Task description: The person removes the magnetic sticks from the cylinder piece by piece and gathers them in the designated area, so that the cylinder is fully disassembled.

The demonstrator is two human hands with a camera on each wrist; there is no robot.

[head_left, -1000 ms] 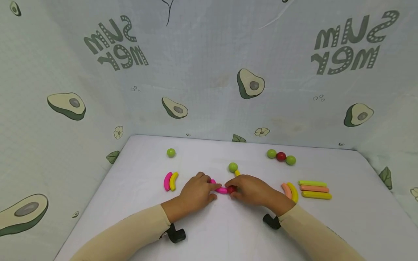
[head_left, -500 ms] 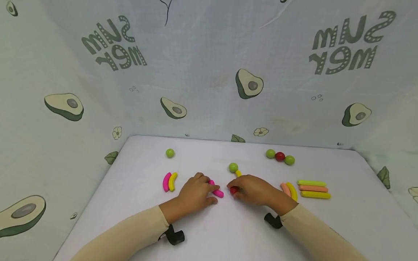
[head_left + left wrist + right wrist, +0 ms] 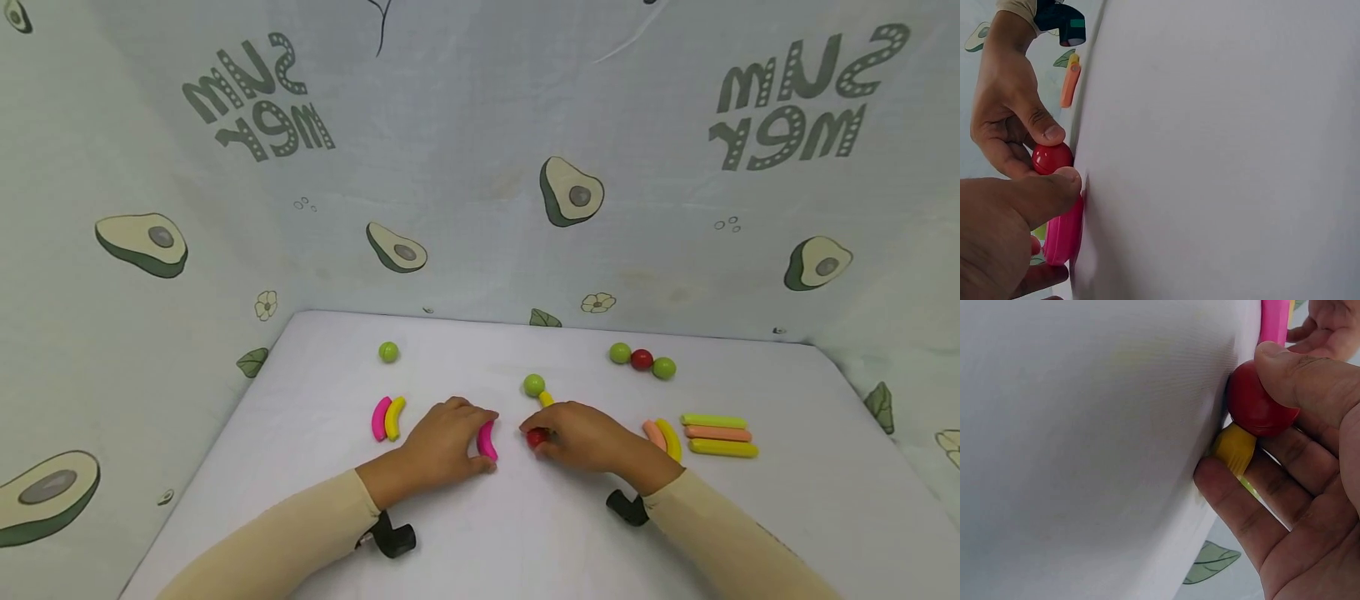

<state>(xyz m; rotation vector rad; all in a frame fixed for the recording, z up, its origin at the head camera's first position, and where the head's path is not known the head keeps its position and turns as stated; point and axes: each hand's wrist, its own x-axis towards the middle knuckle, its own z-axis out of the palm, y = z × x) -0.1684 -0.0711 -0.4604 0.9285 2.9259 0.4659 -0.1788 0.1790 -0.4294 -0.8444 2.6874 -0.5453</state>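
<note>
My left hand (image 3: 442, 440) holds a small pink curved stick (image 3: 487, 440) between thumb and fingers, low over the white table. In the left wrist view the thumb lies across the upper end of the pink stick (image 3: 1063, 234) and a finger is at its lower end. To the right, my right hand (image 3: 581, 435) pinches a red ball (image 3: 536, 437), thumb on one side and fingers on the other. A yellow stick (image 3: 547, 399) lies partly hidden under that hand, its end beside the red ball (image 3: 1257, 403) in the right wrist view. A green ball (image 3: 534, 385) sits at its far end.
On the table (image 3: 480, 533), a pink and yellow curved pair (image 3: 387, 419) and a lone green ball (image 3: 388, 352) lie left. At right are a row of balls (image 3: 642, 359), an orange and yellow curved pair (image 3: 664, 439) and straight sticks (image 3: 718, 434). A printed cloth (image 3: 480, 125) hangs behind.
The pink stick, at first end to end with the red ball, has come away leftward and turned to lie more upright in view between left thumb and fingers. The right hand stays on the ball.
</note>
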